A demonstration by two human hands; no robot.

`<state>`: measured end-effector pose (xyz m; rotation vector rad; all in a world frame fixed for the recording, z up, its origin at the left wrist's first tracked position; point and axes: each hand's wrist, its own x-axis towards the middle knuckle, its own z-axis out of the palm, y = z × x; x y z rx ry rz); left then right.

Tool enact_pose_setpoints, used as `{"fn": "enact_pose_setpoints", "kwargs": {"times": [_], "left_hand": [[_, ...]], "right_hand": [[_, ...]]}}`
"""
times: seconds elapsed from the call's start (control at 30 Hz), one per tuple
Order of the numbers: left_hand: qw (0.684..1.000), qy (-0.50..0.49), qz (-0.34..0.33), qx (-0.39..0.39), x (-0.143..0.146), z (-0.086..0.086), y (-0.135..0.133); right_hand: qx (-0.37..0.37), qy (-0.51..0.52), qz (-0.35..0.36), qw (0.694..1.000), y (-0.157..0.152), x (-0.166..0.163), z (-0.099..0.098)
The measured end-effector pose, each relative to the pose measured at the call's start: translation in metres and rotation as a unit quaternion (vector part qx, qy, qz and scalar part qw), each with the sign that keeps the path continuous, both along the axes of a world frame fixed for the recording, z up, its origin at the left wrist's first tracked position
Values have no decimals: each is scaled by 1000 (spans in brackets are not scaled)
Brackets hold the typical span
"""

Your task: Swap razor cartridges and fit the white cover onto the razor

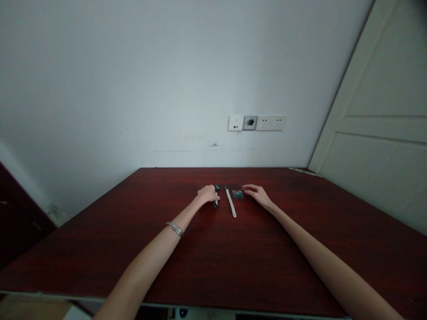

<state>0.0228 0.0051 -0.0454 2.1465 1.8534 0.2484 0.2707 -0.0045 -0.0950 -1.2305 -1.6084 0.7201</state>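
Note:
My left hand [207,194] is closed around a razor [216,205], its thumb lying across the light-and-dark handle. The razor's dark head shows beyond my fingers, and part of the handle is hidden by my hand. To the right of it lies a long, slim white stick [231,202] with a dark far end; its exact kind is unclear. A small clear case [238,194] with teal and dark contents rests beside the stick. My right hand [257,194] is just right of this case, fingers apart and stretched toward it, holding nothing.
The dark red wooden table [213,262] meets a pale wall [187,89] at its far edge. A row of wall sockets [270,123] sits above it. A white panelled door [376,111] stands at the right, and a thin strip [305,172] lies at the back right corner.

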Motion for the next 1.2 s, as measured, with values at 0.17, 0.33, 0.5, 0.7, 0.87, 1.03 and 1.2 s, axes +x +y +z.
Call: {"fn": "enact_pose_setpoints", "kwargs": {"times": [0.17,0.33,0.5,0.7,0.87,1.03,1.2], "left_hand": [[1000,-10,-4,13,-2,-9,7],[997,-50,-11,59,-2,-3,4],[989,-119,-37,84,0,16,-12],[972,-214,-91,16,3,27,-29],[954,-248,-165,-19,12,29,-39],[943,-266,-200,-28,16,30,-43],[927,-286,-236,-61,13,32,-42]], "right_hand": [[6,10,-11,1000,0,0,-1],[25,53,-46,997,0,0,1],[67,113,-83,988,-5,-15,14],[17,183,-55,982,-18,-56,33],[-55,263,39,962,-31,-76,40],[-93,303,89,944,-37,-78,40],[-71,245,91,963,-40,-77,40]]}}
